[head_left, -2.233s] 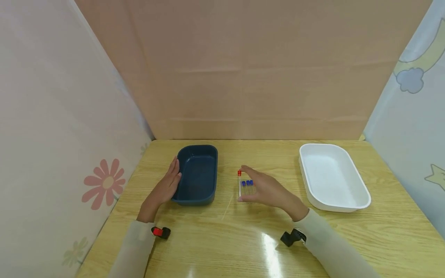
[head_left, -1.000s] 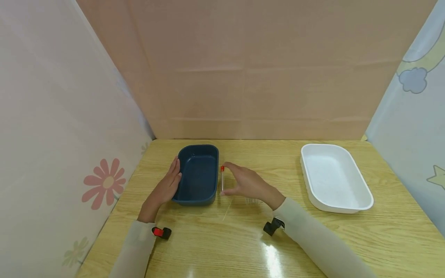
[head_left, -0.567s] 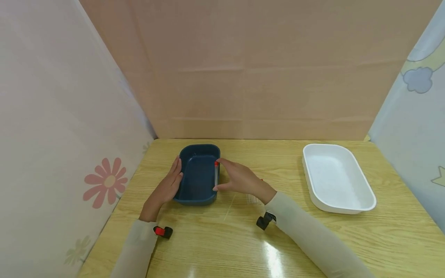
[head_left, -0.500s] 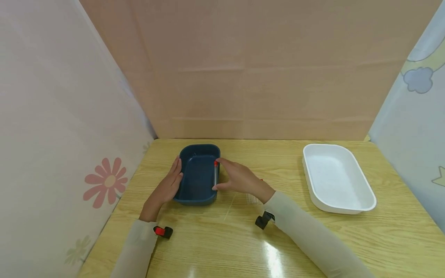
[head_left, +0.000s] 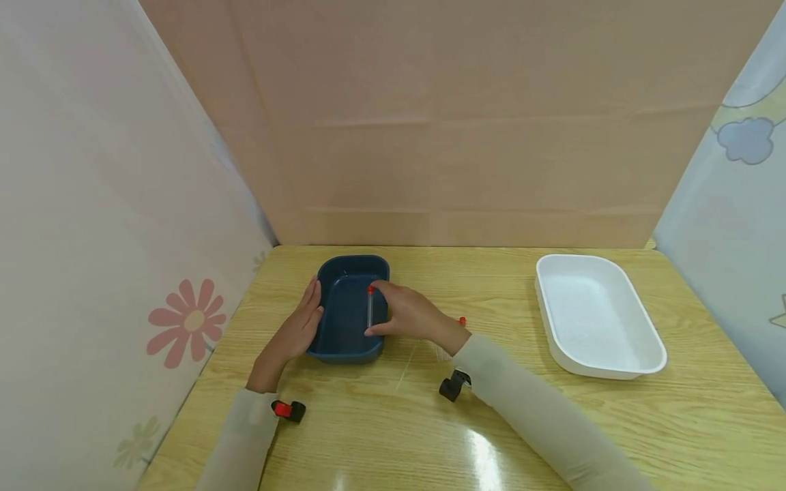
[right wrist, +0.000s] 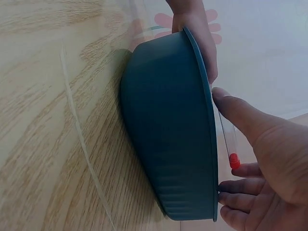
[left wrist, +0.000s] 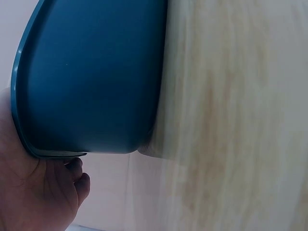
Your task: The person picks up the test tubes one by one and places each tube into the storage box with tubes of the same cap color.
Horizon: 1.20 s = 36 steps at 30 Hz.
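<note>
In the head view, my right hand (head_left: 411,314) pinches a clear test tube with a red cap (head_left: 370,307) lengthwise, thumb at the bottom end and a finger at the cap. The tube is over the right part of the dark blue basin (head_left: 346,357). From the right wrist view, the red cap (right wrist: 234,161) shows beyond the basin's rim, against a fingertip. My left hand (head_left: 293,331) rests along the basin's left side with straight fingers. The left wrist view has the left palm (left wrist: 38,197) against the rim of the basin (left wrist: 91,77).
Partly hidden behind my right wrist is a clear rack (head_left: 442,353), with a red cap (head_left: 462,320) showing above it. A white basin (head_left: 604,372) stands at the right of the wooden table (head_left: 368,436). Patterned and plain sheets wall the sides and back.
My right hand has carried the red-capped tube leftward from beside the rack, across the blue basin's right rim and over its inside. The left hand has stayed at the basin.
</note>
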Tool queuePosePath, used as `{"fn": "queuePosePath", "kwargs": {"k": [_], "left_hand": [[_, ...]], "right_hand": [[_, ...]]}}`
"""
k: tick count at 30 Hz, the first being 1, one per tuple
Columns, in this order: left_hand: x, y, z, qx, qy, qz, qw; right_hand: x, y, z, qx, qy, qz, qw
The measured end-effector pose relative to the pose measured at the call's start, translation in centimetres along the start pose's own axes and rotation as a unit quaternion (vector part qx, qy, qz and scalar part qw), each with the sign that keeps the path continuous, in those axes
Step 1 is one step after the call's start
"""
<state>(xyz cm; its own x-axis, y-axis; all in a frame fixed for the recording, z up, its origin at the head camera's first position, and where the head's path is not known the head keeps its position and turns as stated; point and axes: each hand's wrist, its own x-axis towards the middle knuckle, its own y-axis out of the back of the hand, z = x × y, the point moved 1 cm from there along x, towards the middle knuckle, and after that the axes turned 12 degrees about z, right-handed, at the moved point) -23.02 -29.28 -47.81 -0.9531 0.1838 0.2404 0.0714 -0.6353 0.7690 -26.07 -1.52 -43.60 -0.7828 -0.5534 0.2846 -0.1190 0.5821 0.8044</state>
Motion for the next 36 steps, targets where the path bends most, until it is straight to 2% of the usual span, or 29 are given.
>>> {"fn": "queuePosePath", "kwargs": {"k": [7, 13, 24, 36], "left_hand": [[-0.1, -0.1, -0.2, 0.001, -0.002, 0.002, 1.0000], [-0.1, 0.0, -0.1, -0.001, 0.000, 0.002, 1.0000], [-0.2, 0.1, 0.0, 0.006, 0.000, 0.007, 1.0000], [-0.3, 0.1, 0.1, 0.006, 0.000, 0.009, 0.9999]], "right_hand": [[0.9, -0.9, -0.4, -0.006, 0.007, -0.004, 1.0000], [1.4, -1.4, -0.7, -0.013, -0.009, -0.008, 0.9998], [2.7, -2.4, -1.2, -0.018, 0.008, -0.007, 0.9998], [3.3, -2.8, -2.4, -0.014, 0.008, -0.013, 0.9998]]}}
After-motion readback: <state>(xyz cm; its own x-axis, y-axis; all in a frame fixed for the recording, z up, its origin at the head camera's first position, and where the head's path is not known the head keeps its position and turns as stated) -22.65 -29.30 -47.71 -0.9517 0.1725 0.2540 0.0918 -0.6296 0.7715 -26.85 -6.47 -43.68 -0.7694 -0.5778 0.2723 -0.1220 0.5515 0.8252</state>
